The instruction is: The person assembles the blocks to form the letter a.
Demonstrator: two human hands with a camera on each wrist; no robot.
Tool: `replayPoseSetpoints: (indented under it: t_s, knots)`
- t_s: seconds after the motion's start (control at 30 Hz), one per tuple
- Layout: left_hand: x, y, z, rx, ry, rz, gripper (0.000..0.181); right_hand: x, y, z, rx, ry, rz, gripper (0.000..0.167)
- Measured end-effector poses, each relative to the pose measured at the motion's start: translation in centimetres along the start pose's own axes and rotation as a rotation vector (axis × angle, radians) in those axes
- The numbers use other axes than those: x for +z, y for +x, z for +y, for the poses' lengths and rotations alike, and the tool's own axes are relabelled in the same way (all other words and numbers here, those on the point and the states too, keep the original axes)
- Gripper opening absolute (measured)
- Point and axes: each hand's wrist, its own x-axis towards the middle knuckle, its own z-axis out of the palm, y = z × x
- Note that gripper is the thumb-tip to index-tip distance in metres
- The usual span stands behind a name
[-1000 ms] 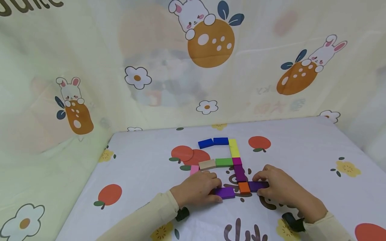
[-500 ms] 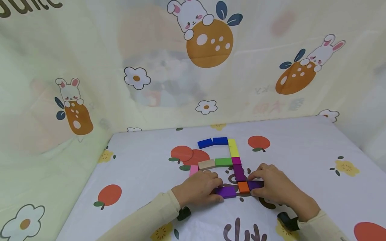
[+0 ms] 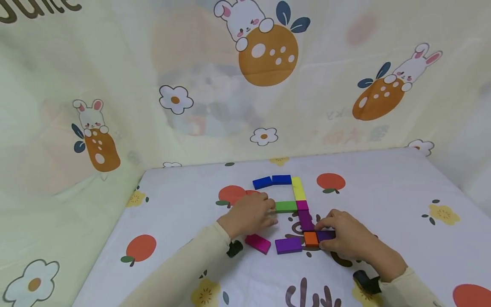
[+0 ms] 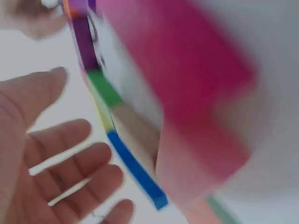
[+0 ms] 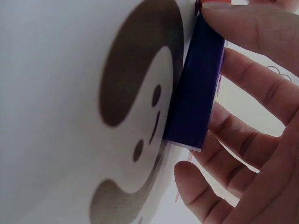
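White printed cloth (image 3: 184, 192) lies under our left hand (image 3: 247, 215), whose fingers are apart and hold nothing, and our right hand (image 3: 353, 236), which pinches the dark purple block (image 5: 196, 84). This block lies against the smaller orange block (image 3: 310, 239).

The desk (image 3: 383, 192) has a white, fruit-printed top. Directly on it lie blue blocks (image 3: 281, 179), a yellow block (image 3: 298, 189), a green block (image 3: 286, 207) and an orange block (image 3: 311, 239).

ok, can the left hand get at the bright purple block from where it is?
Likely yes: the left hand looks empty, its fingers open, and the bright purple block lies uncovered nearby. The right hand is beyond the orange block, out of the way.
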Motion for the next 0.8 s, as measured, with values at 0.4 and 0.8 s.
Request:
replayPoseSetpoints:
  t_s: [0.4, 0.8]
  knots:
    - [0.9, 4.3, -1.4, -0.118, -0.001, -0.105, 0.039, -0.8, 0.5, -0.1, 0.023, 0.064, -0.066, 0.039]
    - [0.9, 5.0, -1.1, -0.151, -0.032, -0.13, 0.029, -2.1, 4.5, -1.0, 0.117, 0.092, -0.063, 0.047]
